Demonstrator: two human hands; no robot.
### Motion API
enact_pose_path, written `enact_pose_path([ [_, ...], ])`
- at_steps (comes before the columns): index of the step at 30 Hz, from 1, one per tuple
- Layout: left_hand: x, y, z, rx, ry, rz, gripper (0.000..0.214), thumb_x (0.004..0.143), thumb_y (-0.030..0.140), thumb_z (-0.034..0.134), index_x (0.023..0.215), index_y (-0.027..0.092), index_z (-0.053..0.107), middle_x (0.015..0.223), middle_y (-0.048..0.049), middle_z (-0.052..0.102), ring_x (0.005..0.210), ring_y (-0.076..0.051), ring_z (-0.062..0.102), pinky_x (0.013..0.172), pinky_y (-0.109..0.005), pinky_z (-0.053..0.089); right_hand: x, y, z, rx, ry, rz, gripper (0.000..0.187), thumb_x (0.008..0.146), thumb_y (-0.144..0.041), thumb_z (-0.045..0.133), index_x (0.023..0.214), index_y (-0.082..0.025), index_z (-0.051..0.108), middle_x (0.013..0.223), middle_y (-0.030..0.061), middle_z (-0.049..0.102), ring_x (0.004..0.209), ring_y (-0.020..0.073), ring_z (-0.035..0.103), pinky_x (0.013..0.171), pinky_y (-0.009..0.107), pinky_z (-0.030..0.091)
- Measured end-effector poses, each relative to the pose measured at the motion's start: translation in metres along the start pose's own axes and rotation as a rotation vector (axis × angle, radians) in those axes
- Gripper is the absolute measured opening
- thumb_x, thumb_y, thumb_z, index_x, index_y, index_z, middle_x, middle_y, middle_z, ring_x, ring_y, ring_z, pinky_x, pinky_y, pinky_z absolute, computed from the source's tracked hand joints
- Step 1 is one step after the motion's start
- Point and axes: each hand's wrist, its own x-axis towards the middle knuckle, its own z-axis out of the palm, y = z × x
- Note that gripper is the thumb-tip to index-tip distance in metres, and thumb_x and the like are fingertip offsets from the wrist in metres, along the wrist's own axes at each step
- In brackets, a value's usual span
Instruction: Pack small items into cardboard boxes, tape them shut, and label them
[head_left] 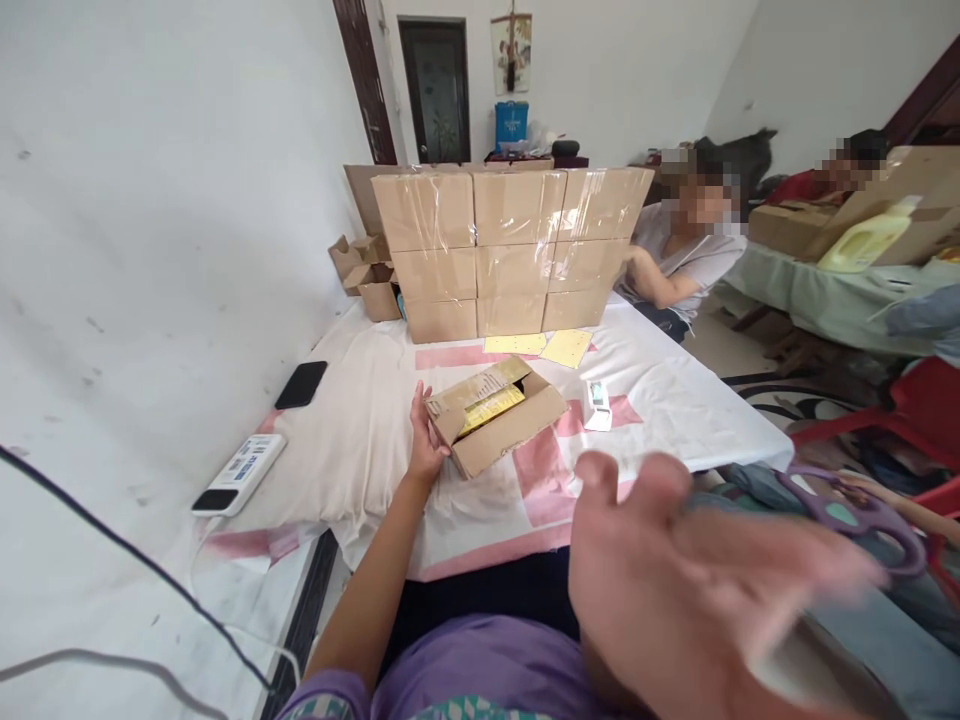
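Observation:
My left hand (pixel 425 445) rests against the left end of a small open cardboard box (pixel 499 420) on the white and pink cloth (pixel 660 395), fingers wrapped on its flap. Yellow packets show inside the box. My right hand (pixel 690 580) is raised close to the camera, blurred, with fingers stretched out to the right and nothing in them. Purple scissors (pixel 862 510) lie just beyond its fingertips. A small white item (pixel 597 405) stands right of the box.
A wall of taped cardboard boxes (pixel 510 250) stands at the cloth's far side, with yellow sheets (pixel 541 346) before it. A black phone (pixel 301 384) and a white device (pixel 238 474) lie left. Two people sit at the right, near a yellow jug (pixel 870 238).

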Motion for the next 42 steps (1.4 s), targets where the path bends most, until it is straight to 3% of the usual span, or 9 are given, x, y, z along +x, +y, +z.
enact_pose_path([
  [3,0.000,0.008,0.001,0.053,-0.038,0.040,0.132,0.061,0.096,0.067,0.167,0.032,0.021,0.175,-0.0194,0.010,0.161,-0.042,0.020,0.129,-0.055,0.026,0.037,0.048,0.024,0.205,0.208,-0.102,0.043,0.097,-0.041,0.047,0.139,-0.035,0.053,0.130,0.0093,0.071,0.141,0.0340,0.058,0.114,0.064,0.045],
  [9,0.000,0.019,0.001,0.081,-0.046,-0.002,0.111,0.072,0.086,0.070,0.164,0.035,0.034,0.177,-0.0102,0.011,0.164,-0.037,0.012,0.132,-0.053,0.021,0.067,0.174,0.046,0.121,0.087,0.224,0.063,0.081,-0.021,0.052,0.143,-0.026,0.053,0.156,0.0123,0.055,0.149,0.0282,0.049,0.121,0.057,0.042],
  [12,0.000,0.018,0.000,0.117,-0.036,0.006,0.098,0.081,0.080,0.066,0.164,0.037,0.035,0.178,-0.0045,0.011,0.165,-0.034,0.008,0.134,-0.051,0.016,0.063,0.204,0.055,0.187,0.107,0.249,0.062,0.078,-0.020,0.055,0.139,-0.024,0.055,0.151,0.0129,0.059,0.143,0.0273,0.055,0.120,0.054,0.045],
  [15,0.000,0.016,-0.004,0.202,-0.015,0.043,0.100,0.083,0.085,0.058,0.166,0.036,0.031,0.177,-0.0067,0.010,0.164,-0.035,0.008,0.134,-0.050,0.015,0.061,0.206,0.060,0.249,0.148,0.197,0.053,0.080,-0.023,0.060,0.133,-0.023,0.058,0.143,0.0136,0.063,0.136,0.0276,0.061,0.118,0.052,0.048],
  [19,0.000,0.014,-0.009,0.282,0.021,0.050,0.115,0.072,0.095,0.057,0.164,0.029,0.038,0.169,-0.0168,0.027,0.160,-0.042,0.021,0.132,-0.054,0.017,0.060,0.198,0.052,0.184,0.110,0.118,0.033,0.089,-0.032,0.066,0.121,-0.025,0.068,0.134,0.0124,0.067,0.130,0.0273,0.063,0.106,0.047,0.055],
  [26,-0.001,0.007,-0.010,0.072,-0.081,-0.076,0.124,0.063,0.098,0.062,0.164,0.032,0.035,0.171,-0.0145,0.030,0.159,-0.041,0.026,0.131,-0.052,0.025,0.054,0.184,0.040,-0.056,0.242,0.047,0.018,0.090,-0.042,0.073,0.084,-0.025,0.073,0.081,0.0029,0.065,0.096,0.0245,0.060,0.093,0.044,0.051],
  [32,-0.003,0.002,-0.010,-0.107,-0.093,-0.174,0.115,0.067,0.087,0.074,0.161,0.030,0.040,0.168,-0.0161,0.038,0.156,-0.041,0.034,0.128,-0.051,0.032,0.072,0.194,0.055,-0.024,0.166,0.146,0.024,0.085,-0.044,0.072,0.080,-0.021,0.065,0.128,0.0113,0.056,0.127,0.0277,0.057,0.112,0.046,0.044],
  [36,-0.001,0.005,-0.009,-0.122,-0.083,-0.161,0.115,0.068,0.086,0.075,0.160,0.025,0.041,0.166,-0.0201,0.039,0.155,-0.044,0.035,0.126,-0.054,0.036,0.086,0.209,0.065,0.028,0.206,0.229,0.033,0.073,-0.038,0.072,0.095,-0.024,0.052,0.126,0.0104,0.058,0.124,0.0275,0.059,0.108,0.046,0.048],
  [42,-0.002,0.003,-0.010,-0.103,-0.094,-0.165,0.117,0.069,0.085,0.075,0.162,0.024,0.037,0.168,-0.0215,0.036,0.154,-0.044,0.036,0.125,-0.054,0.036,0.089,0.209,0.067,0.052,0.135,0.242,0.045,0.077,-0.034,0.065,0.120,-0.022,0.057,0.128,0.0103,0.065,0.123,0.0267,0.062,0.109,0.045,0.047],
])
